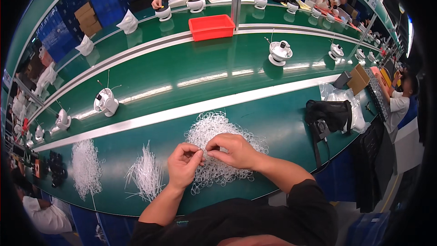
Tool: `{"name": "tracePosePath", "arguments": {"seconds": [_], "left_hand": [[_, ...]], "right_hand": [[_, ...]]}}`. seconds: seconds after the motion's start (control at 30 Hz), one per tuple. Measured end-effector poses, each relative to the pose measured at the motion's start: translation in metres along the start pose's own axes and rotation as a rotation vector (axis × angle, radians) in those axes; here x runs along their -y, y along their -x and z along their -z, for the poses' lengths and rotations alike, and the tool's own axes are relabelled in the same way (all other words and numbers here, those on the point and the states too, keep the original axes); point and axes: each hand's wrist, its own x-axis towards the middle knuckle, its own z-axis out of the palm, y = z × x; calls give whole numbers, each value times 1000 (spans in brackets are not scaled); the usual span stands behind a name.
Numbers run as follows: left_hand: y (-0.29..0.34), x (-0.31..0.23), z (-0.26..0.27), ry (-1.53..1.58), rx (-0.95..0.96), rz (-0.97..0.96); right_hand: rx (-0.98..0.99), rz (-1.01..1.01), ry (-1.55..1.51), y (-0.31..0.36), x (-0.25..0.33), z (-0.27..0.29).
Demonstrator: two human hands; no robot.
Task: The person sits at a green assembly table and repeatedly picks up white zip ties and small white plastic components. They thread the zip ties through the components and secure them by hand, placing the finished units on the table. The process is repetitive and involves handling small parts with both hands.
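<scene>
My left hand and my right hand meet fingertip to fingertip over a broad heap of thin white loops, which look like looped cable ties. Thumb and forefinger are pinched together on each hand. Whatever is between the fingertips is too small to make out. Left of my left forearm lies a smaller pile of straight white cable ties. Farther left is another heap of white looped ties. My hands hide part of the middle heap.
Beyond a white rail runs a green conveyor with white round devices bearing thin upright wires. A red bin stands by a metal post. To the right lie a black bag and clear plastic bags. Other people work across and to the right.
</scene>
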Motion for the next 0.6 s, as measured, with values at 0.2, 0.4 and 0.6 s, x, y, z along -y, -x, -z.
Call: {"name": "tracePosePath", "arguments": {"seconds": [0.2, 0.4, 0.6], "left_hand": [[4, 3, -3, -4, 9, 43], [-4, 7, 1, 66, -30, 248], [-1, 12, 4, 184, -68, 226]], "right_hand": [[-287, -146, -338, 4, -2, -25], [-396, -193, -174, 10, -9, -36], [-418, -7, -70, 1, -16, -46]]}}
